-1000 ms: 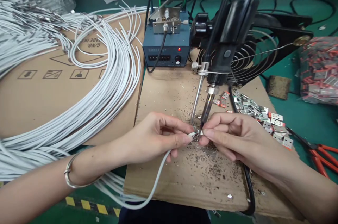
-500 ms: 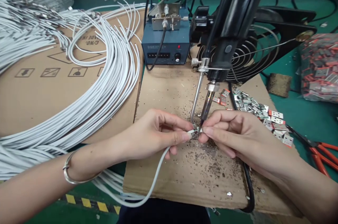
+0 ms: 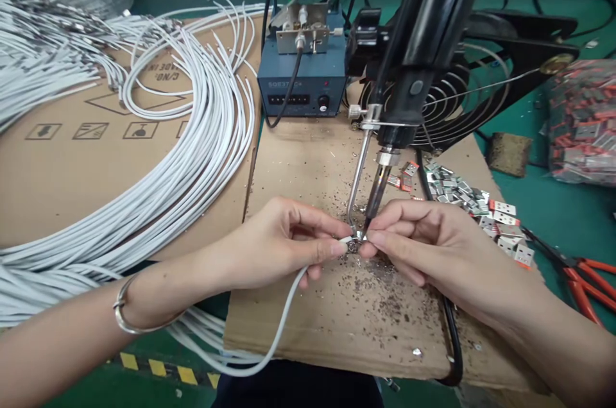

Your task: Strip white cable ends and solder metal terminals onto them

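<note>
Between thumb and fingers, my left hand (image 3: 303,241) pinches the end of a white cable (image 3: 283,318), which loops down and back to the left. My right hand (image 3: 414,241) is closed on a small metal USB connector (image 3: 364,238), mostly hidden by the fingertips. Cable end and connector meet under the tip of a mounted soldering iron (image 3: 378,193). Beside the iron, a thin metal solder feed tube (image 3: 357,177) points down at the same spot. Whether the wires touch the connector is too small to tell.
A big bundle of white cables (image 3: 192,158) covers the left side. Behind stands a blue solder feeder (image 3: 303,84), with a black fan (image 3: 447,93) to its right. Loose USB connectors (image 3: 462,193), orange-handled pliers (image 3: 582,280) and a bag of connectors (image 3: 584,122) lie right.
Both hands keep their grips and have hardly moved. My right fingertips and the connector have shifted very slightly left beneath the iron's tip.
</note>
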Motion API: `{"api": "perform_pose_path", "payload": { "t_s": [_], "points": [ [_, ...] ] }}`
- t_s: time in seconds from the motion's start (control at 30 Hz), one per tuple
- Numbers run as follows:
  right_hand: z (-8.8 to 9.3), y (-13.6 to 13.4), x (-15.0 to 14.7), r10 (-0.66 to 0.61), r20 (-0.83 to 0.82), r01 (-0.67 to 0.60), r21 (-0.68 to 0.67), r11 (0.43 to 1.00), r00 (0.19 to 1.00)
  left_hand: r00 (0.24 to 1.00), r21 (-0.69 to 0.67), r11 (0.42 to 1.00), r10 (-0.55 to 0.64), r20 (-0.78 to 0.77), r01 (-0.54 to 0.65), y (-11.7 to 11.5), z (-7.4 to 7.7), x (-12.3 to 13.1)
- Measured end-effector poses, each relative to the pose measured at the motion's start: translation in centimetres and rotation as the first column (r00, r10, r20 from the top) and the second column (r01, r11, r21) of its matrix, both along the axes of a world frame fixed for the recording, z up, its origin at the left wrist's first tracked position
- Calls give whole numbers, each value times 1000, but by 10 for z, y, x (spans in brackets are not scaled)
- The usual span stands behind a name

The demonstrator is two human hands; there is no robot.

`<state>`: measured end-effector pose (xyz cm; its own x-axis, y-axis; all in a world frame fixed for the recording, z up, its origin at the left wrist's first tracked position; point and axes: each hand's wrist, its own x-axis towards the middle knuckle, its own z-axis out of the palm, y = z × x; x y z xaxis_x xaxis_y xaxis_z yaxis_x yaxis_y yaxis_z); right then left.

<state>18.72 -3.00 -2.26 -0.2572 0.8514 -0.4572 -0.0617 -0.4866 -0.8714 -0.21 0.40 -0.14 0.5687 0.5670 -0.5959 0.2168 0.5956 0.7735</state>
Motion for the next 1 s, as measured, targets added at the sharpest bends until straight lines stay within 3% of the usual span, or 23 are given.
{"api": "perform_pose_path", "payload": {
  "t_s": [0.33,0.67,1.0],
  "points": [
    [2,-1,2,67,105,-74,71,995,992,996,73,997,-33,-84,39,1,-2,-2],
    [0,0,2,85,134,-94,67,993,987,991,287,957,73,-110,-39,-7,-1,3],
    [4,-1,1,50,116,-61,94,994,992,990,308,950,90,-104,-53,-13,-4,4]
  ]
}}
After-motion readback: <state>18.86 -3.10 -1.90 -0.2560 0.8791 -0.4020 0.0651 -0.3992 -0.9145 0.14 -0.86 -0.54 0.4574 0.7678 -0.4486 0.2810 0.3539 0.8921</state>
